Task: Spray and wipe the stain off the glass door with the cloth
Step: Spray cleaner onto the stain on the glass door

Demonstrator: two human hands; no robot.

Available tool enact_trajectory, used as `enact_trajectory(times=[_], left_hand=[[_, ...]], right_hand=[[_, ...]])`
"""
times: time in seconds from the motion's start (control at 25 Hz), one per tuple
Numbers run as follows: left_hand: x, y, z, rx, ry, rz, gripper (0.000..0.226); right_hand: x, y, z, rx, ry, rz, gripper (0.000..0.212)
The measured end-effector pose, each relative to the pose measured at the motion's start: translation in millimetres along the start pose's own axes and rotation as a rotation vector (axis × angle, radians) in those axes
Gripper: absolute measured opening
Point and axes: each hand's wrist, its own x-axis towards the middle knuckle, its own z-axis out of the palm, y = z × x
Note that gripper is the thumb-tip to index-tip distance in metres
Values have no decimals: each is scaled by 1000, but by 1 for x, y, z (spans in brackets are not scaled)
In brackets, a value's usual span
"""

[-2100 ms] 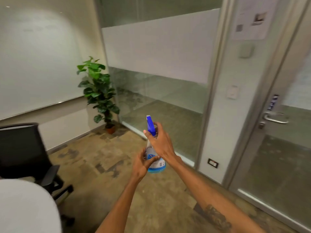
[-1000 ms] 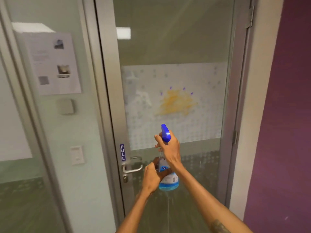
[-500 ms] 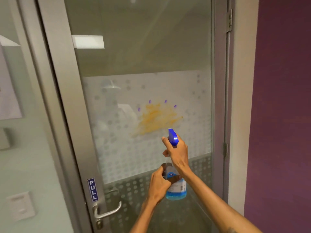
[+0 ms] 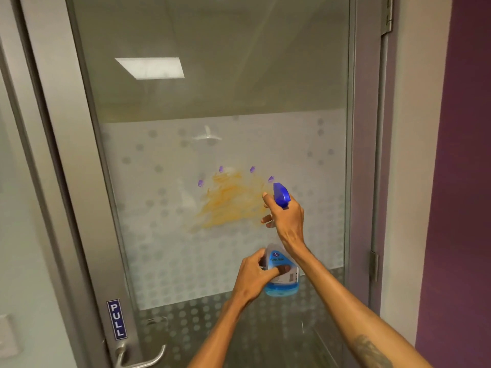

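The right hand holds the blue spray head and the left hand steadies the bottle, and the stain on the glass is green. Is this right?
Not quite: the head view shows the stain is orange-yellow, not green. The rest holds: right hand on the blue spray head, left hand steadying the bottle.

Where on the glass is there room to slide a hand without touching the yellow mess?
Bare glass lies above the orange stain, up to the frosted band's top edge, and left of it toward the door frame. Crowded: right of the stain, where the right hand holds the spray bottle.
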Motion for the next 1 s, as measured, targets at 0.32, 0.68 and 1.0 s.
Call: enact_trajectory(times=[0.32, 0.68, 1.0], left_hand=[[34, 4, 4, -6, -8, 39, 43], [39, -7, 0, -9, -36, 40, 45], [40, -13, 2, -20, -59, 31, 47]], right_hand=[[36, 2, 5, -89, 54, 31, 27], [33, 11, 10, -139, 120, 58, 25], [25, 13, 14, -181, 153, 80, 31]])
